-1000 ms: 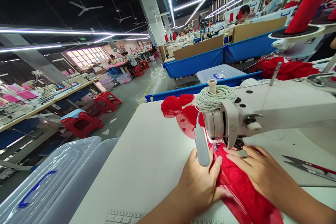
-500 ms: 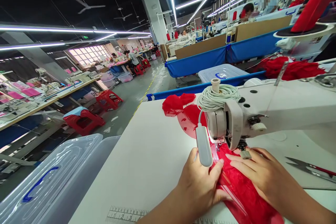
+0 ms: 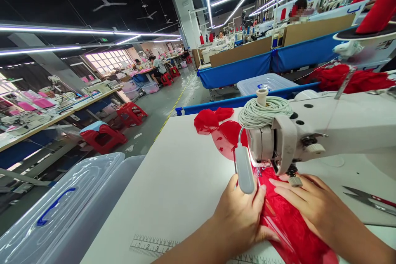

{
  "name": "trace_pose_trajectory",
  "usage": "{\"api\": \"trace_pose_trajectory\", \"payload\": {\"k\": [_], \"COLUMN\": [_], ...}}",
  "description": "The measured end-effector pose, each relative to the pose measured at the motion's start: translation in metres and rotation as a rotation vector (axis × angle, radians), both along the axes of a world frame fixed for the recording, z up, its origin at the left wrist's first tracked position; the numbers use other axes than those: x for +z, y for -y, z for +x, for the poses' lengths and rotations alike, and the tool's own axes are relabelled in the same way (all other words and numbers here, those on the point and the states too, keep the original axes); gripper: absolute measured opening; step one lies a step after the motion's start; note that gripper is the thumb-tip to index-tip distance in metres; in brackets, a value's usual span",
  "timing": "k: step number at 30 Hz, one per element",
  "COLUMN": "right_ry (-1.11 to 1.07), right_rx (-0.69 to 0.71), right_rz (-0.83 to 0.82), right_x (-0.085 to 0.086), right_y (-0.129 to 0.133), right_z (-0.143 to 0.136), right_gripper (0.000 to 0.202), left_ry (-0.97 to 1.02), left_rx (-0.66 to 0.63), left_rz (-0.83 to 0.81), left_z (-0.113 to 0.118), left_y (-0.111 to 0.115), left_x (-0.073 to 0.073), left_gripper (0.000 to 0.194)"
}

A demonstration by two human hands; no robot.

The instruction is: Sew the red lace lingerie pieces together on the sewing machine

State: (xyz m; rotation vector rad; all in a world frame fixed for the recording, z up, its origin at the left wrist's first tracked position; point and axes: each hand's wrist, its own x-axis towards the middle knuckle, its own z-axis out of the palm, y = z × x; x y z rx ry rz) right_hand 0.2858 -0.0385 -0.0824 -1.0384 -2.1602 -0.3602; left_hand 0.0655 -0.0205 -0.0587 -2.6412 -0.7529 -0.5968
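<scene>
A strip of red sheer fabric (image 3: 287, 218) runs from the table's near edge up under the needle area of a white sewing machine (image 3: 349, 128). My left hand (image 3: 238, 212) grips its left edge, the fingertips partly hidden behind a small grey lamp (image 3: 245, 169). On the fabric's right side my right hand (image 3: 312, 200) lies flat, fingers stretched toward the presser foot (image 3: 261, 171). More red fabric pieces (image 3: 229, 134) lie on the table behind the machine head. A coil of pale cord (image 3: 262, 112) sits on top of the head.
Thread snips (image 3: 369, 199) lie right of my right hand. A ruler scale (image 3: 151, 245) marks the table's near edge. Lidded plastic bins (image 3: 71, 198) stand left of the table, with red stools (image 3: 103, 138) beyond. A red thread cone (image 3: 377, 12) stands at upper right.
The view has shifted slightly, so the machine and table sit a little farther right. Both hands keep nearly the same place on the red fabric.
</scene>
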Motion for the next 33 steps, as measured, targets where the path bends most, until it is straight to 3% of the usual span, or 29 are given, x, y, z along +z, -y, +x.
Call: {"api": "trace_pose_trajectory", "payload": {"k": [5,10,24,30,33], "right_ry": [0.051,0.049,0.001,0.019,0.009], "right_rx": [0.031,0.024,-0.016,-0.022,-0.023], "right_rz": [-0.052,-0.063,-0.011,-0.047,-0.065], "right_x": [-0.007,-0.003,0.011,0.006,0.002], "right_y": [0.001,0.002,0.000,0.000,0.001], "right_z": [0.004,0.002,-0.004,-0.001,0.001], "right_gripper": [0.048,0.049,0.042,0.042,0.040], "left_ry": [-0.026,0.034,0.007,-0.032,-0.023], "left_rx": [0.025,0.019,0.034,0.061,-0.012], "left_rz": [-0.078,-0.137,-0.060,-0.021,0.056], "left_z": [-0.002,-0.004,-0.003,-0.003,0.000], "left_y": [-0.001,-0.001,0.002,0.001,-0.002], "left_x": [-0.003,-0.002,-0.004,-0.003,0.003], "left_gripper": [0.094,0.093,0.084,0.083,0.078]}}
